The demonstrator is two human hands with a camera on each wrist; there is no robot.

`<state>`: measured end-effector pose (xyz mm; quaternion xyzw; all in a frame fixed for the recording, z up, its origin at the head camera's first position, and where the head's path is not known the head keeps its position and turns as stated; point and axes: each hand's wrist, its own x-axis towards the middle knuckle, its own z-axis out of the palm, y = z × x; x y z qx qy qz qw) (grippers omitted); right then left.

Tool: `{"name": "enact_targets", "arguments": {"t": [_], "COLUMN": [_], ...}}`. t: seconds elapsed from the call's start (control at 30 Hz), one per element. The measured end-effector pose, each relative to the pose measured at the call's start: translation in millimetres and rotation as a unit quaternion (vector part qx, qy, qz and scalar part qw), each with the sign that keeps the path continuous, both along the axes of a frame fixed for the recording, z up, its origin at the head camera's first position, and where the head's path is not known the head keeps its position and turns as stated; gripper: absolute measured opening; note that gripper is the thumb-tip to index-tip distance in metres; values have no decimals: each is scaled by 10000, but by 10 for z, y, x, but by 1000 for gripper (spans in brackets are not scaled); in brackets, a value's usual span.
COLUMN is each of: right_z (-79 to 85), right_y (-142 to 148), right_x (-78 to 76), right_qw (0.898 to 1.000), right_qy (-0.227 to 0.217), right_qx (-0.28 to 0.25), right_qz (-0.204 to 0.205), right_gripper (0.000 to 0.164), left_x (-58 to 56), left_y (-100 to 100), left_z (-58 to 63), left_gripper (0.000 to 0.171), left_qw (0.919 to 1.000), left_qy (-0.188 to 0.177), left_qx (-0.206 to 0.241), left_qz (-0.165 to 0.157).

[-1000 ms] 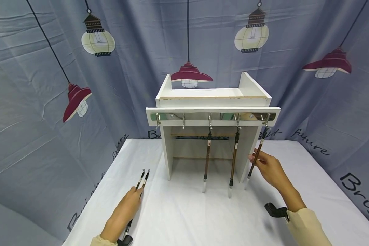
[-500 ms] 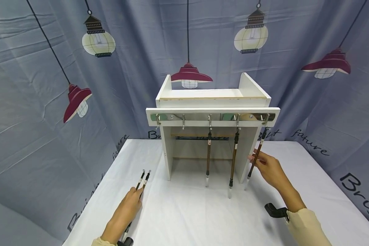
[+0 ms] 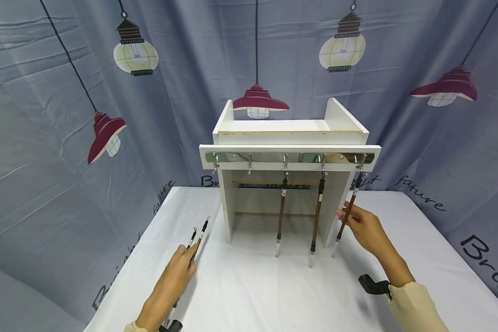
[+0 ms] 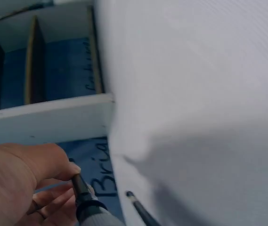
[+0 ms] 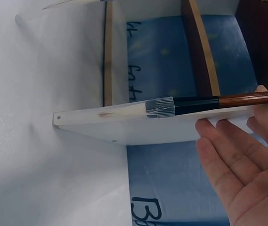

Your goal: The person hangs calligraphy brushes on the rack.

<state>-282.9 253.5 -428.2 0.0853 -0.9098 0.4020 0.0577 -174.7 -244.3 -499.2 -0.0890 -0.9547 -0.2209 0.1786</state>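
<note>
My left hand [image 3: 171, 276] pinches a calligraphy brush [image 3: 201, 234] between thumb and fingers, its loop end raised above the table. A second brush [image 4: 141, 209] lies beside it on the cloth, partly hidden by the hand in the head view. On the right, my right hand [image 3: 364, 228] pinches the brown handle of a brush [image 5: 197, 104] that hangs by its loop from the rightmost hook [image 3: 362, 161]. Clear plastic covers that brush's tip. Two more capped brushes, one near the middle [image 3: 281, 212] and one right of it [image 3: 317, 214], hang from neighbouring hooks.
A white shelf unit [image 3: 290, 138] stands at the back of the cloth-covered table [image 3: 240, 286]. Its front rail [image 3: 206, 161] carries a metal strip of several hooks. The two left hooks [image 3: 250, 163] hold nothing. A printed curtain [image 3: 182, 92] hangs behind.
My left hand has shifted slightly right, and one brush's loop end has risen apart from the other. The middle hanging brush sways slightly. My right hand keeps its place on its brush.
</note>
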Motion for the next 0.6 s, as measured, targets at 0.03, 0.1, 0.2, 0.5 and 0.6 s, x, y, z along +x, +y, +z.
{"name": "enact_targets", "arguments": {"t": [0.03, 0.1, 0.2, 0.5, 0.6], "right_z": [1, 0, -1, -7, -8], "right_y": [0, -1, 0, 0, 2], "right_x": [-1, -4, -2, -1, 1], "right_qw": [10000, 10000, 10000, 10000, 10000], "right_qy": [-6, -11, -22, -10, 1], "right_qx": [3, 6, -5, -53, -49], "right_qz": [-2, 0, 3, 23, 11], "right_gripper": [67, 68, 67, 67, 67], "left_x": [9, 30, 73, 251, 306], "left_y": [16, 52, 114, 279, 329], "left_z": [29, 87, 173, 370, 438], "left_gripper": [46, 47, 49, 53, 55], "left_qw": [9999, 9992, 9978, 9911, 9865], "left_qy": [130, 371, 627, 1254, 1550], "left_qx": [31, 85, 177, 422, 483], "left_qz": [-34, -80, -103, -133, -215]}}
